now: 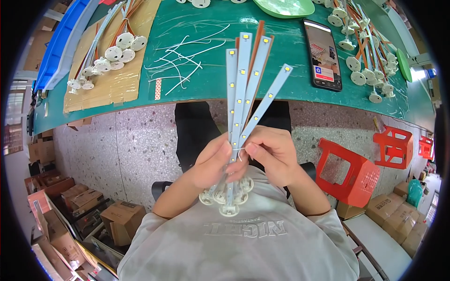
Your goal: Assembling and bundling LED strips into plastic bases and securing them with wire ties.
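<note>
A bundle of LED strips fans upward in front of my chest, light blue-grey with yellow diodes, some showing brown backs. Round white end pieces hang at its lower end. My left hand is closed around the strips just above those ends. A thin white tie crosses the bundle at its middle. My right hand pinches at this tie with thumb and fingers. Several loose white ties lie on the green table beyond the bundle.
Tied strip bundles lie on cardboard at the left and on the table's right, near a phone. A green bowl sits at the back. Red stools stand on the floor at right; cartons are at left.
</note>
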`<state>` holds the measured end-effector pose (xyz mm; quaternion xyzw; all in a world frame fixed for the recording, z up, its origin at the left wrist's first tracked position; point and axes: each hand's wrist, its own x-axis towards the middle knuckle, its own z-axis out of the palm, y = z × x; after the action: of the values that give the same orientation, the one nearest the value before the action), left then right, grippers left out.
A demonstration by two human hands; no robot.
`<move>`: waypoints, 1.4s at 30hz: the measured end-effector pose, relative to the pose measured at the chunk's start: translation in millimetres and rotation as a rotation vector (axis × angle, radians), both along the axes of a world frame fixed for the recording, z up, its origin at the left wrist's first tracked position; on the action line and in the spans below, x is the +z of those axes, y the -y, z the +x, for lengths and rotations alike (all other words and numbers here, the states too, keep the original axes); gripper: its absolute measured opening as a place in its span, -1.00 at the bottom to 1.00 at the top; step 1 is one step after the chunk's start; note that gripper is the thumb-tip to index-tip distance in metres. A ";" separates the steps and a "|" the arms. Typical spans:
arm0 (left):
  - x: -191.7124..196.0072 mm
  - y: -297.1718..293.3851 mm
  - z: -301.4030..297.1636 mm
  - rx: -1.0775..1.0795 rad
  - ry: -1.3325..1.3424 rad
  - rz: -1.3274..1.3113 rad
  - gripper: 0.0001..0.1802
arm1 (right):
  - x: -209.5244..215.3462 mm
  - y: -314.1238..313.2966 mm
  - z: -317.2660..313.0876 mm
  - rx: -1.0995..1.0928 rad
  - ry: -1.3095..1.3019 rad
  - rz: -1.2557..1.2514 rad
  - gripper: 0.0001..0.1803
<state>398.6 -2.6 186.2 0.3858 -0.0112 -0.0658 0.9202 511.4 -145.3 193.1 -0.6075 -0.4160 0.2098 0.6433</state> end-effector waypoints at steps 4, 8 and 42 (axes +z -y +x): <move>-2.7 1.9 0.7 0.008 0.023 -0.109 -0.51 | 4.4 -2.2 5.7 -0.109 0.525 -0.014 -0.90; -3.0 -3.0 5.5 0.061 -0.067 -0.015 -0.53 | 6.3 -7.8 4.6 -0.352 0.777 -0.033 -0.75; -5.9 12.0 8.4 0.495 -0.003 0.752 -0.67 | -5.7 -15.7 -0.7 -0.209 0.537 -0.023 -0.93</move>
<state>407.0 -14.6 180.3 0.6844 0.1075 0.1561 0.7040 510.7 -129.6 187.5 -0.6883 -0.5040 -0.0213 0.5214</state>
